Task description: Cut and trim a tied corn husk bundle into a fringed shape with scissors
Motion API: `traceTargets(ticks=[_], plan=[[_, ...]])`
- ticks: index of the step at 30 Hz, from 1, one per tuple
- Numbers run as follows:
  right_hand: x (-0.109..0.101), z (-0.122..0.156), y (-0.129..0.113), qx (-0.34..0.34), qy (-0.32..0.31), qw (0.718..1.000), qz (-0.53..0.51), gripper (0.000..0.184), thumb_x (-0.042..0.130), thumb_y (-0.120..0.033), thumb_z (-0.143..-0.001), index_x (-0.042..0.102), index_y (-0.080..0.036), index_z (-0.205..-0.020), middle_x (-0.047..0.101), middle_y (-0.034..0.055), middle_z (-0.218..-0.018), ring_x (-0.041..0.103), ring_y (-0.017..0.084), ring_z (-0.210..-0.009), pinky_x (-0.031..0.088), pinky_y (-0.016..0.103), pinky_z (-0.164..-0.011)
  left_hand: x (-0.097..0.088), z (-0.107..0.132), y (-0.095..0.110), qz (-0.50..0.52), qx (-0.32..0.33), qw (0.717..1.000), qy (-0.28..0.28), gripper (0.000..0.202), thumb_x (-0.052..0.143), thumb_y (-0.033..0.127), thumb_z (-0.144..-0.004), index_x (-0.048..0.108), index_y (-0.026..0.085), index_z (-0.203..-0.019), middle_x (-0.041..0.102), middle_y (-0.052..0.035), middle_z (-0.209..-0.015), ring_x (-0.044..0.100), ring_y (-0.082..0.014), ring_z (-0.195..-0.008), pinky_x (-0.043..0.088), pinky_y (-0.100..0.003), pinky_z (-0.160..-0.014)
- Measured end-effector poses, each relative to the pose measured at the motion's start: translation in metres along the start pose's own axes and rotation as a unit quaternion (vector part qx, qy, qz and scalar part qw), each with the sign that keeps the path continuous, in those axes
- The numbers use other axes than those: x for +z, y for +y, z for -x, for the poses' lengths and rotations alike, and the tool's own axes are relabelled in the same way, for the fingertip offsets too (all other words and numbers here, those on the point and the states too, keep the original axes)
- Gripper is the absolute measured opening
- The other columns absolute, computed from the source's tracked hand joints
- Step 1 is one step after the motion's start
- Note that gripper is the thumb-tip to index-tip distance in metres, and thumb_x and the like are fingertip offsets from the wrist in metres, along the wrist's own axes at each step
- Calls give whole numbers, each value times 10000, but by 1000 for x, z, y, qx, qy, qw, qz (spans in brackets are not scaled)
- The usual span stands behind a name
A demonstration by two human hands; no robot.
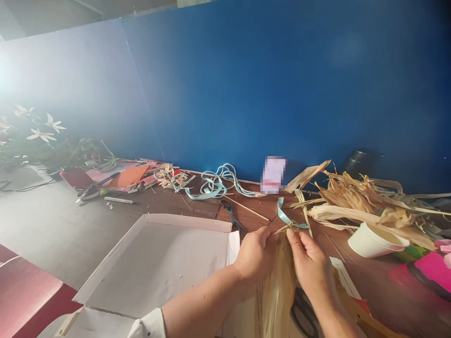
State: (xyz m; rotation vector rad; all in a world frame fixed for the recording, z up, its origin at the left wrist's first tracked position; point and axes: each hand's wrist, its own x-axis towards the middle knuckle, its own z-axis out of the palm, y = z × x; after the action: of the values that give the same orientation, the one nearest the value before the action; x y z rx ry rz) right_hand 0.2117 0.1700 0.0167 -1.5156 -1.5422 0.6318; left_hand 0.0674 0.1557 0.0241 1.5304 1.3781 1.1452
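Both my hands are closed on the gathered, tied top of a dry corn husk (280,286), which hangs down between them in a long pale sheet. From the left, my left hand (256,253) grips it, with its fingertips partly hidden. On the other side, my right hand (310,258) pinches the knotted end between thumb and finger. A light blue ribbon (282,213) shows just beyond the knot; I cannot tell whether it is tied to the husk. Dark loop handles (303,310) lie partly hidden beside my right wrist.
An open white box lid (158,267) lies at left. Behind it are small scissors (230,212), a coil of pale blue cord (225,176) and coloured paper scraps (128,176). A pile of corn husks (366,197) and a tilted paper cup (375,240) sit right, before a blue partition (264,94).
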Motion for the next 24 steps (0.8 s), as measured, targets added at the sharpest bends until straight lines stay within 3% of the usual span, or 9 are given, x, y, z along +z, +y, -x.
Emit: traceTargets(ticks=[6,11,15,21,24], plan=[[3,-2,-6,17,8,999,-40,569,456,-685,-837,674,-173,-961,689,86,-907,631,258,-824,483,296,-707,-1,-3,-1,59,-45,997,-14,247,458,337,-867,527,178,-691,499,13,-655,415,-119,-632,302,-221,-572],[2,-3,-1,20,-23,996,-89,520,642,-684,-749,661,-177,-863,676,45,-797,619,220,-735,482,251,-653,0,-4,-2,78,-55,995,-30,272,523,382,-841,573,156,-697,474,16,-630,382,-104,-614,289,-217,-556],[-5,-6,5,53,27,994,-91,571,642,-701,-744,707,-173,-952,703,69,-945,633,257,-858,468,273,-691,-1,-7,-7,117,-90,984,-98,351,648,482,-759,594,135,-748,428,36,-601,318,-76,-560,235,-208,-501],[-22,-14,-3,90,71,990,-78,605,563,-714,-711,736,-248,-1056,681,39,-1100,561,321,-1098,427,371,-875,-15,-12,-15,118,-122,954,-249,502,731,599,-635,651,128,-786,479,27,-611,366,-77,-538,255,-209,-477],[-22,-13,-6,101,73,989,-86,625,557,-710,-716,724,-223,-1070,671,71,-1113,565,340,-1083,443,401,-878,-21,-13,-17,92,-104,954,-267,462,708,580,-671,647,130,-754,475,29,-598,374,-77,-537,262,-205,-477]])
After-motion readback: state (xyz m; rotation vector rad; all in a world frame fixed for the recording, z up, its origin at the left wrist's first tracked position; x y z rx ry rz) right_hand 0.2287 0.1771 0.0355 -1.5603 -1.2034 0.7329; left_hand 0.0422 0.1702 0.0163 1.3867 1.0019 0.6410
